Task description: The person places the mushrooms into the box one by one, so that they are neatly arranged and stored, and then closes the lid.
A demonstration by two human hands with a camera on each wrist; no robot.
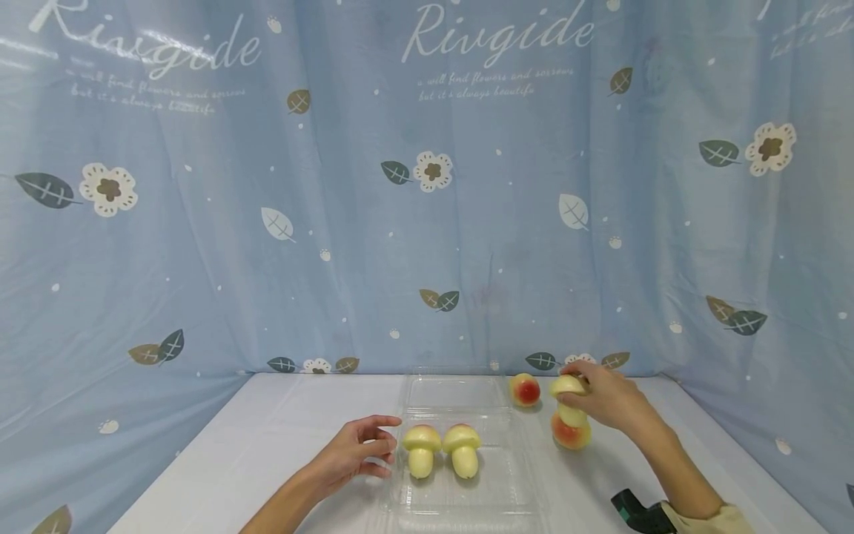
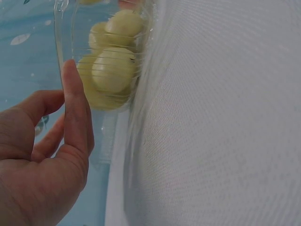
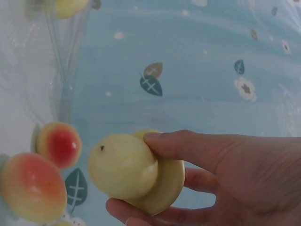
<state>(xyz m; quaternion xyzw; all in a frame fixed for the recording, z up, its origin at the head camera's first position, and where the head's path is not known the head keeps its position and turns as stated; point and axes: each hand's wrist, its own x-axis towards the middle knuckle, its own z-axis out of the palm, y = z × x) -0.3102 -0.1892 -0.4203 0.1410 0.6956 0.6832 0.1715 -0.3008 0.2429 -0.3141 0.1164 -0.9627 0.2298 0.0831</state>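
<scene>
Right hand (image 1: 610, 397) grips a smooth, pale-yellow mushroom-shaped piece (image 3: 123, 165), wide cap and bulbous stem, held over the right side of the white surface (image 1: 307, 397). Two rounded yellow pieces with red blush (image 1: 525, 391) sit close by, the nearer partly covered by it in head view. Open clear plastic container (image 1: 503, 475) holds two pale-yellow mushrooms (image 1: 422, 443) side by side; left hand (image 1: 353, 452), fingers loosely extended, at its left wall.
</scene>
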